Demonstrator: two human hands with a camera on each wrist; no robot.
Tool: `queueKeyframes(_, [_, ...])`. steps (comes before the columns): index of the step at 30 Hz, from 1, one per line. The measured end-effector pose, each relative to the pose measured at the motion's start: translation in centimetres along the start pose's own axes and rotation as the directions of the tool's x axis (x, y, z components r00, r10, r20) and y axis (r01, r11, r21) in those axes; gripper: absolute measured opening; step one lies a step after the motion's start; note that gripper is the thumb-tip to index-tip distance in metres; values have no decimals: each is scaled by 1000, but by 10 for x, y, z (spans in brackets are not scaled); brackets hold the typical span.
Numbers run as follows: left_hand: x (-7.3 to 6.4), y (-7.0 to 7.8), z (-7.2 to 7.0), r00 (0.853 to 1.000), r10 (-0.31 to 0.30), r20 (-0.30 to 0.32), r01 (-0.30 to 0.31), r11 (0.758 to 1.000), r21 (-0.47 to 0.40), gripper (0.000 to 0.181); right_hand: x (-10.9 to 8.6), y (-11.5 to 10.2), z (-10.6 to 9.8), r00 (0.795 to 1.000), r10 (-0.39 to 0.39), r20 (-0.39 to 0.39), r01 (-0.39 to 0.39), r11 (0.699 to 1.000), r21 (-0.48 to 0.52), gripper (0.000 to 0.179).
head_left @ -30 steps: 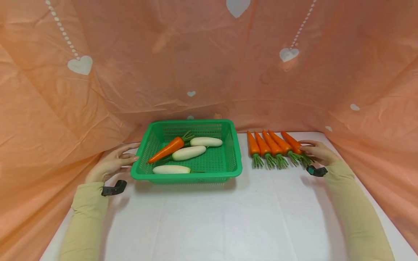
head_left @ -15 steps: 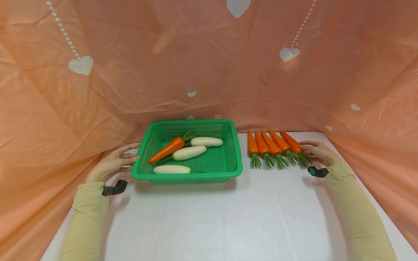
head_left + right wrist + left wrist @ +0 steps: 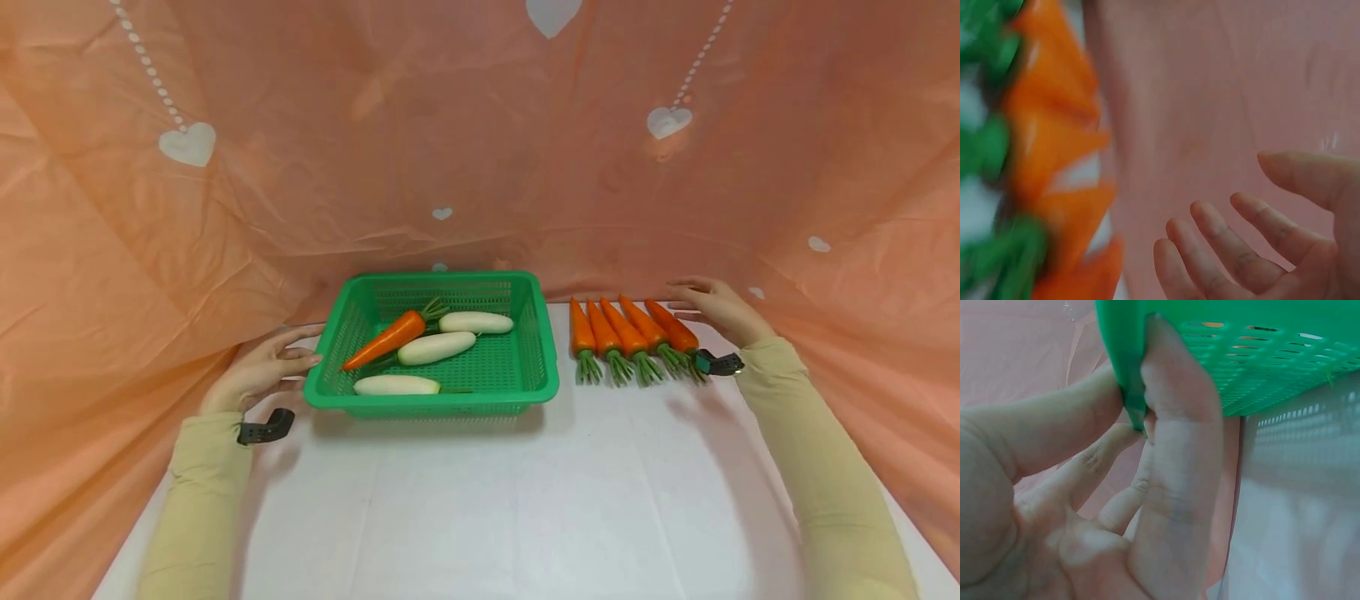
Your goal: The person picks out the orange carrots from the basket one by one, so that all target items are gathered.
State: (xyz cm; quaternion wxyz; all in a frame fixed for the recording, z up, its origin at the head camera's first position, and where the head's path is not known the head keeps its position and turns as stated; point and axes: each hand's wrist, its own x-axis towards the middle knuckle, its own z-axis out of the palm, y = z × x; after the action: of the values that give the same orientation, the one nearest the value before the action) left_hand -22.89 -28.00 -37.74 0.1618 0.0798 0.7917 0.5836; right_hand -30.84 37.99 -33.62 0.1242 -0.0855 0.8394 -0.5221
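Observation:
My left hand (image 3: pixel 258 371) is at the left side of a green plastic basket (image 3: pixel 431 402). In the left wrist view, its digits lie on both sides of the basket's rim (image 3: pixel 1124 369) and pinch it. Inside the basket lie an orange carrot (image 3: pixel 386 340) with a green top and three white radishes (image 3: pixel 437 348). My right hand (image 3: pixel 716 307) hovers above the right end of a row of several carrots (image 3: pixel 632 335), fingers spread and relaxed. Nothing is in its palm in the right wrist view, where the carrots (image 3: pixel 1060 137) show blurred at the left.
Both the basket and the carrot row stand on a white-covered table (image 3: pixel 480 500). An orange curtain (image 3: pixel 480 150) with white hearts hangs close behind them and along both sides. Black bands with small devices sit at the wrists.
My right hand has lifted and moved away from the rightmost carrot's top, up toward the back. The left hand stays at the basket's rim.

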Motion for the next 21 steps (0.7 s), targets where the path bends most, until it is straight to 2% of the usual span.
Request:
queueKeyframes(5, [0,1,0,1000,-7,0,7,1000,-11,69,27,-42,35,997,-64,51,64,998,15,52])
queueKeyframes(10, [-1,0,1,999,-27,-19,27,1000,-14,69,51,-78,87,983,-148,107,147,989,15,50])
queueKeyframes(15, [-1,0,4,999,-26,-22,26,999,-27,68,76,-91,131,937,-273,219,286,958,-32,50])
queueKeyframes(21, [-2,2,3,1000,-4,-10,3,999,-41,68,97,-102,175,846,-355,399,399,916,-32,56])
